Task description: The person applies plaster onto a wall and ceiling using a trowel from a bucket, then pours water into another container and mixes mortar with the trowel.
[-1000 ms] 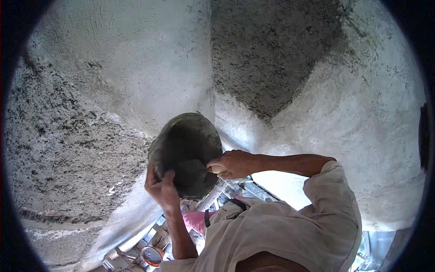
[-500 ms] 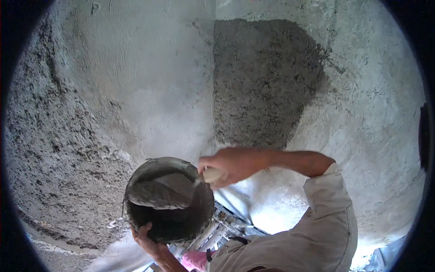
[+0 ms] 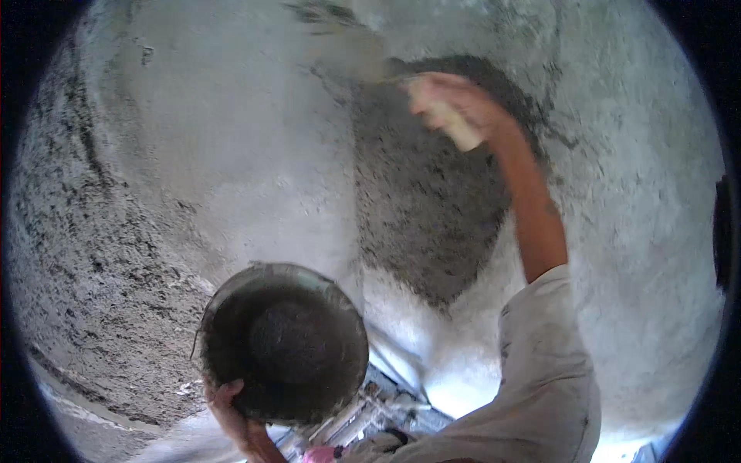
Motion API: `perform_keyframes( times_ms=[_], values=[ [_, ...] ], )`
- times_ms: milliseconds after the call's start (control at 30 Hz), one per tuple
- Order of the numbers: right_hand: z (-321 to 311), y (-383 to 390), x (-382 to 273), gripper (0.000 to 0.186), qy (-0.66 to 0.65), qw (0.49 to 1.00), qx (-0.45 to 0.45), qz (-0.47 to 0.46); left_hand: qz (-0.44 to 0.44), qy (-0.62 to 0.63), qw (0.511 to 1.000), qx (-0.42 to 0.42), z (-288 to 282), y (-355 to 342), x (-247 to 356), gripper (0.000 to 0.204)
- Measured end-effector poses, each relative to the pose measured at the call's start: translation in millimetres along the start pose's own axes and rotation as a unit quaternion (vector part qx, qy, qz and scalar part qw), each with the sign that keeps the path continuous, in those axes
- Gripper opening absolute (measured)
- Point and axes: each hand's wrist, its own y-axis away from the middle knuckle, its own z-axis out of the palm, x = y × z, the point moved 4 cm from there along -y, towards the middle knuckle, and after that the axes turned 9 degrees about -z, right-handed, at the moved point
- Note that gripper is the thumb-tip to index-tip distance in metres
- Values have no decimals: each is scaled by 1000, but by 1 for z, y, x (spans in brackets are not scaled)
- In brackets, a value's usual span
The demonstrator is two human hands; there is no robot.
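Note:
My left hand (image 3: 226,403) grips the near left rim of a round dark bucket (image 3: 349,312), its thumb over the edge. The bucket tilts toward me, with dark grey mortar (image 3: 287,339) on its bottom. Up against the wall, my right hand (image 3: 457,104) is closed around the pale handle of a trowel (image 3: 351,54). The blade is smeared by motion and points up and left, with dark mortar at its far end. Behind the hand lies a dark patch of wet, rough plaster (image 3: 432,201); the trowel is over its upper left corner.
A smooth grey wall (image 3: 231,147) meets the patch along an upright line. Farther left the wall surface (image 3: 100,285) is rough and speckled. Below, between bucket and sleeve, scaffold-like bars and boards (image 3: 386,405) show, along with something pink (image 3: 318,454).
My right hand has lifted the trowel, loaded with mortar, out of the bucket and swung it up to the wall. The bucket has shifted slightly left and stays in my left hand.

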Motion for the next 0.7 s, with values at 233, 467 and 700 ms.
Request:
perform_keyframes(
  times_ms=[233,467,700],
  values=[
    [-139,410,-165,56,501,774,375,94,-107,-41,981,-154,38,-25,-41,68],
    [-32,544,-64,57,552,769,215,241,-20,-197,969,-150,61,-56,-101,58],
    [160,361,60,69,5,910,-136,391,61,-223,967,-110,16,-59,-73,51]
  ],
)
